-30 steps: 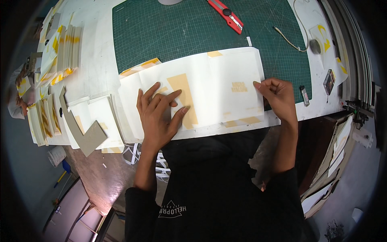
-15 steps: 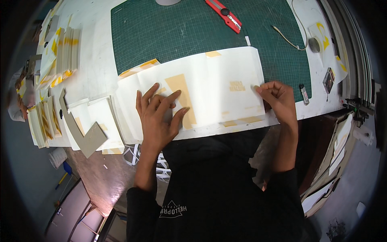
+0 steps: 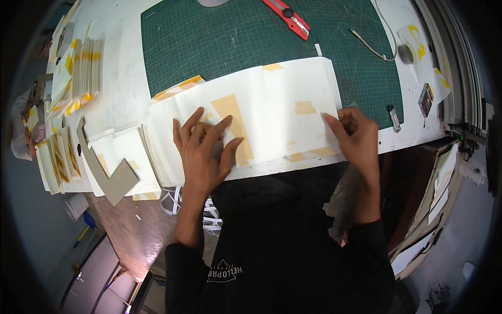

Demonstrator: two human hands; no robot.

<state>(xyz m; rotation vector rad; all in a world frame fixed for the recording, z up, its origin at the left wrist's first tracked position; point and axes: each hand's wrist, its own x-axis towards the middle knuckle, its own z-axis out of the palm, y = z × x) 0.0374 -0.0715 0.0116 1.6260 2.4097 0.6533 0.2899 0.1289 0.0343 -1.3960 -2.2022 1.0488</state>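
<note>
Head view, sheet: a wide white sheet [image 3: 272, 112] with tan tape patches lies flat, half on the green cutting mat [image 3: 219, 36], its near edge along the front of the surface [image 3: 125, 68].
Long axis: left to right across the person, slightly raised toward the right.
Left hand [image 3: 204, 149]: flat on the sheet's left-centre, fingers spread wide, palm down, gripping nothing; fingertips beside the tall tan patch [image 3: 232, 125].
Right hand [image 3: 355, 133]: at the sheet's right edge, fingers curled narrow and apparently pinching that edge; the exact contact is hidden by the knuckles.
Key relation: both hands are on the sheet; the right one holds the free end, the left one sits toward the middle, the sheet running between them.
Outward, left: stacks of white cards [image 3: 125, 157] and a grey L-shaped board piece [image 3: 107, 170].
Outward, far: red utility knife [image 3: 286, 17] at the mat's top edge, well apart from both hands.
</note>
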